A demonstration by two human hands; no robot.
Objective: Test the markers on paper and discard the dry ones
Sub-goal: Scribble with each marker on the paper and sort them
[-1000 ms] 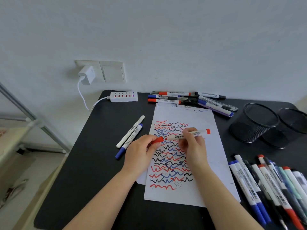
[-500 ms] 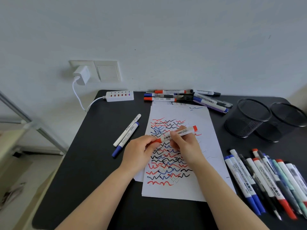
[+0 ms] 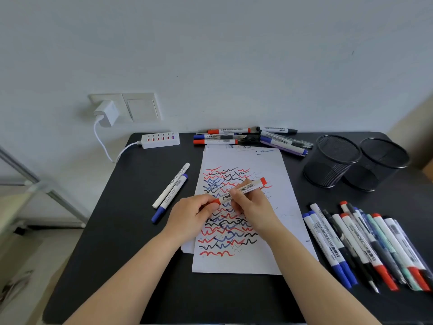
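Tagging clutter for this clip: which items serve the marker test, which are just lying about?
Job: red marker held by left hand and right hand; scribbled paper; marker row.
Lying about: power strip; wall charger.

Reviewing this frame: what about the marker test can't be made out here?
- Red marker, head view: its cap end is buried in the left hand; cap on or off, unclear.
- Mesh cups: dark interiors, contents unreadable.
- Marker pile: cut off by the right edge.
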